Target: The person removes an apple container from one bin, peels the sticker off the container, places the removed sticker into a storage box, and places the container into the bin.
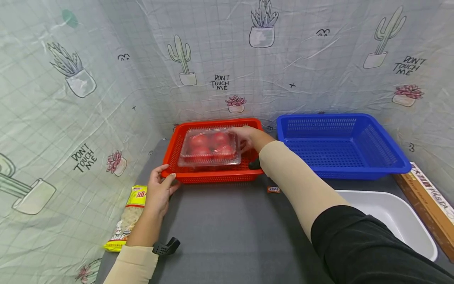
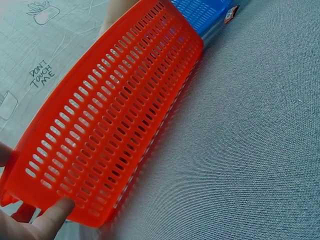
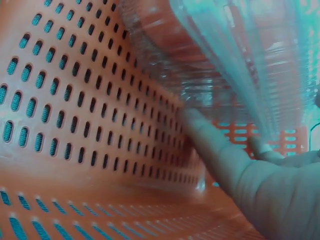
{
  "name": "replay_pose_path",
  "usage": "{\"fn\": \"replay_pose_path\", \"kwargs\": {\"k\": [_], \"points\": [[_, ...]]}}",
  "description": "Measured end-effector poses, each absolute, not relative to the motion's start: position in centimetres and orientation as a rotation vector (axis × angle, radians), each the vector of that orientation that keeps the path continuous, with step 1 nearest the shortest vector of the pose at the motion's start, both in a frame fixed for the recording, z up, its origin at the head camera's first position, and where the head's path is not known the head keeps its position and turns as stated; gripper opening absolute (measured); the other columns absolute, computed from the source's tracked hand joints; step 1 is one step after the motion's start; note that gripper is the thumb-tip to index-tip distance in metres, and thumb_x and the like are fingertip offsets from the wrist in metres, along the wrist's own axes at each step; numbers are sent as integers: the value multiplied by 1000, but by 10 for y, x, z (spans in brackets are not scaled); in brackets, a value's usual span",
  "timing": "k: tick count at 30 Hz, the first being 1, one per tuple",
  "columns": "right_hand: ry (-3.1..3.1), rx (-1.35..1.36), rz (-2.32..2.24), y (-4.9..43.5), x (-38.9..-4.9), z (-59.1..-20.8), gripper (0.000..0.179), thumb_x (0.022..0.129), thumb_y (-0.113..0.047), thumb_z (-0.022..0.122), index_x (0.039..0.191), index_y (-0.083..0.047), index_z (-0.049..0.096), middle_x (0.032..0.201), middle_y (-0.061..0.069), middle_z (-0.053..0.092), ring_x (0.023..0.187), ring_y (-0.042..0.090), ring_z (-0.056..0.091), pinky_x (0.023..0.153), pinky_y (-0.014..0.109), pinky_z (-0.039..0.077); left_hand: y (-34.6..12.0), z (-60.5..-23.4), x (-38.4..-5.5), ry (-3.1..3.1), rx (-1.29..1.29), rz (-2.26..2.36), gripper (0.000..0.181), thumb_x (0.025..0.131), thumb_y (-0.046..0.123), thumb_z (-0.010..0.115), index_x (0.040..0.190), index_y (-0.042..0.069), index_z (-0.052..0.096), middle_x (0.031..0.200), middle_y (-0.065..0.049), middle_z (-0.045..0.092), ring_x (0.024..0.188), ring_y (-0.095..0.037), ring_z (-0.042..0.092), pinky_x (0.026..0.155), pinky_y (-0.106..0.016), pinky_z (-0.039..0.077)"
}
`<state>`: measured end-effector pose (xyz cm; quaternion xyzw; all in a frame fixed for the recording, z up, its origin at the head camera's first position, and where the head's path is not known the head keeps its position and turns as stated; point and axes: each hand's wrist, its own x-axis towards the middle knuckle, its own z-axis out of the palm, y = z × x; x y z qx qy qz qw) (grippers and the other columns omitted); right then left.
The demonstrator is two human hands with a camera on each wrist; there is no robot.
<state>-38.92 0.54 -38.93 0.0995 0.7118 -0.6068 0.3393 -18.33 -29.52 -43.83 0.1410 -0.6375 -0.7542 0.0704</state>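
Observation:
A red plastic basket (image 1: 216,176) with slotted walls stands at the back of the table. My left hand (image 1: 159,191) grips its front-left corner, and in the left wrist view the thumb (image 2: 59,210) lies against the slotted wall (image 2: 107,112). Inside the basket is a clear plastic box (image 1: 210,161) with several red tomatoes (image 1: 200,152) in it. My right hand (image 1: 247,137) reaches over the basket and holds the box by its right end. In the right wrist view, a fingertip meets the lower edge of the box (image 3: 220,75), close over the basket floor.
Right of the red basket stands a blue basket (image 1: 344,171). A white tray (image 1: 393,221) and a long pasta box (image 1: 425,205) lie at the right. Near the middle is a small orange-wrapped packet (image 1: 273,189). A yellow-ended bag (image 1: 131,215) lies beside my left forearm.

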Motion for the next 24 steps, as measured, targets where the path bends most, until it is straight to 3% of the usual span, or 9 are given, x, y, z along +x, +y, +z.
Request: {"fn": "replay_pose_path", "kwargs": {"k": [6, 14, 16, 19, 24], "points": [[1888, 295, -1620, 12, -385, -374, 77, 104, -47, 66, 164, -13, 34, 158, 22, 46, 141, 48, 51, 110, 62, 49, -293, -436, -183, -1935, 420, -2274, 45, 108, 3, 58, 150, 8, 42, 152, -17, 41, 132, -33, 52, 100, -44, 59], [1903, 176, -1652, 19, -366, -347, 83, 105, -48, 64, 170, -16, 25, 170, 22, 30, 156, 49, 30, 121, 63, 35, -294, -425, -176, -2245, 444, -1850, 52, 107, 14, 62, 157, 10, 46, 156, -15, 43, 131, -27, 48, 96, -26, 55], [1919, 112, -1645, 20, -358, -342, 78, 107, -47, 62, 170, -17, 27, 171, 22, 28, 156, 48, 30, 121, 63, 36, -293, -422, -175, -2333, 400, -1657, 51, 106, 15, 63, 154, 9, 50, 159, -15, 41, 138, -29, 44, 104, -32, 52], [1946, 40, -1660, 24, -346, -337, 75, 108, -45, 61, 169, -14, 30, 171, 22, 30, 155, 46, 33, 120, 62, 38, -291, -418, -174, -2413, 275, -1401, 48, 103, 15, 66, 149, 7, 55, 163, -18, 38, 148, -36, 38, 117, -51, 42], [1980, -91, -1749, 36, -319, -334, 69, 110, -41, 58, 164, -6, 35, 167, 21, 39, 153, 44, 38, 120, 61, 39, -281, -411, -174, -2473, 21, -1141, 48, 98, 13, 70, 143, 3, 60, 160, -24, 43, 150, -43, 36, 119, -68, 30]]}}
